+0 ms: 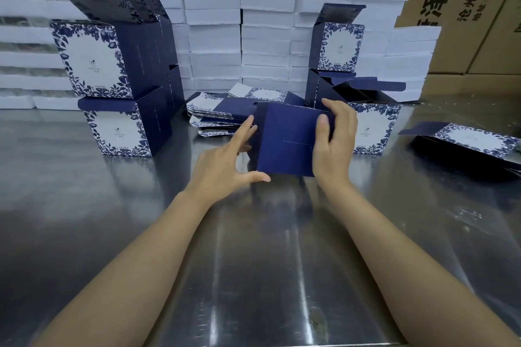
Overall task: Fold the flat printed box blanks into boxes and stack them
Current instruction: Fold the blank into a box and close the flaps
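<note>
We hold the blue box [284,141] in the middle of the frame, over the shiny table [253,262]. Our right hand [334,144] grips its right side, with the thumb on the front and the fingers curled round the back. Our left hand [225,160] is spread flat. Its straight fingers touch the left side and its thumb is at the low corner.

We think the box is light, thin card. It would dent if we squeezed hard, so it is best to hold it by the side folds. The smooth print may slip a bit.

Just behind it lies the pile of flat blanks [214,115]. Folded boxes stand in a left stack [112,87] and a right stack [338,48]. The lower frame has lots of room to move. The tall stacks look easy to knock, so we should go slowly near them.
</note>
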Tool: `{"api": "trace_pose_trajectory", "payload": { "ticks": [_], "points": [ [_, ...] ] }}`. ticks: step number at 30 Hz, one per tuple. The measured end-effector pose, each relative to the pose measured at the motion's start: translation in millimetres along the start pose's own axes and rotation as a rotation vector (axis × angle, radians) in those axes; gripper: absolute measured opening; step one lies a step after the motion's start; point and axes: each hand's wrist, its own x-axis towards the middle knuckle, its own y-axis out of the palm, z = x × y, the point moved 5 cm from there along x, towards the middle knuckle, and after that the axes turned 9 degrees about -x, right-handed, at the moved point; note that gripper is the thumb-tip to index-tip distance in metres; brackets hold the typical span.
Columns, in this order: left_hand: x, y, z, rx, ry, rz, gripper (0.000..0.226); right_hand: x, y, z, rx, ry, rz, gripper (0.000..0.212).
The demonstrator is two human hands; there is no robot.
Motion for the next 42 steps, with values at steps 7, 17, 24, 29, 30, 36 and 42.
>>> {"api": "trace_pose_trajectory", "payload": {
  "ticks": [7, 17, 24, 29, 30, 36, 42],
  "points": [
    [-4.9, 22.0, 23.8, -0.421, -0.193, 0.114, 0.077, -5.9, 17.0, -16.5, 0.277, 0.397, 0.173, 0.016],
    [-1.8, 11.9, 35.2, -0.436, -0.33, -0.048, 0.045, -39.3, 48.8, -6.4, 0.078, 0.09, 0.517, 0.034],
    [1.2, -8.8, 51.6, -0.299, -0.492, -0.462, 0.024, -29.1, 22.0, -57.6, 0.013, 0.707, 0.107, 0.026],
    [2.6, 13.4, 69.6, -0.284, -0.544, -0.079, 0.078, -30.5, 35.1, -46.9, 0.143, 0.625, 0.3, 0.034],
    [2.7, 17.3, 68.8, -0.222, -0.509, -0.008, 0.085, -32.0, 39.4, -42.5, 0.09, 0.561, 0.345, 0.034],
    [5.0, 8.0, 54.4, -0.239, -0.372, -0.217, 0.049, -31.1, 41.6, -42.0, 0.071, 0.489, 0.267, 0.036],
    [-1.9, -14.3, 40.9, 0.019, -0.337, -0.479, 0.015, -28.3, 29.7, -56.4, 0.327, 0.74, 0.076, 0.054]
  ]
}}
